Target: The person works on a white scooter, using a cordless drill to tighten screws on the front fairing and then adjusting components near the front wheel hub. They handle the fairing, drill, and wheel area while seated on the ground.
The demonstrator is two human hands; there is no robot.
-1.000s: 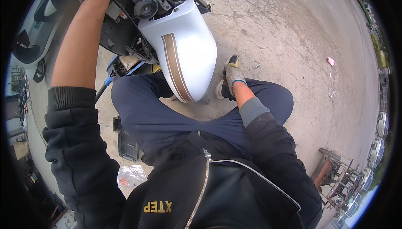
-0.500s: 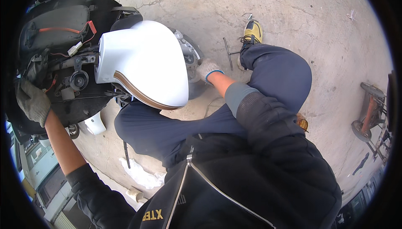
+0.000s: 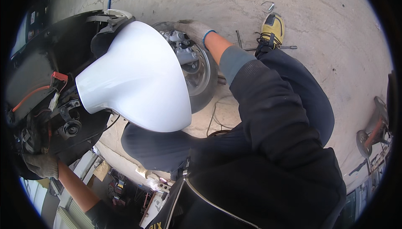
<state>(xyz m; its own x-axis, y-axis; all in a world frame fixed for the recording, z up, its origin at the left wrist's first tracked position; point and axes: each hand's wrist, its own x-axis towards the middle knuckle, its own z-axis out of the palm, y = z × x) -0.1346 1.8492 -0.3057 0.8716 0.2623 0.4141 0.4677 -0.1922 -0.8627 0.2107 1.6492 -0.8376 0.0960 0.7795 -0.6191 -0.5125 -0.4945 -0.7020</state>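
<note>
A scooter's front end is at the left, its glossy white front fender (image 3: 138, 82) turned toward me. Beyond the fender shows the front wheel (image 3: 204, 87), with a grey brake caliper (image 3: 186, 55) at its hub. My right hand (image 3: 193, 30), in a pale knit glove, is closed over the tyre's far edge; its fingertips are partly hidden. Down at the lower left my gloved left hand (image 3: 41, 165) grips the edge of the black scooter body (image 3: 79, 145). Near it are a round horn (image 3: 72, 127), a red connector (image 3: 60, 76) and a white connector (image 3: 54, 102).
A metal wrench (image 3: 289, 47) lies by my yellow shoe (image 3: 272, 30). A blue-handled tool (image 3: 109, 3) is on the concrete at the back. A thin cable (image 3: 213, 111) curls beside the wheel. A small wheeled cart (image 3: 370, 132) stands at the right.
The scooter front has turned, showing more wheel and caliper, and the fender's brown stripe is out of sight. My right hand has shifted farther away along the tyre. My left hand still grips the body.
</note>
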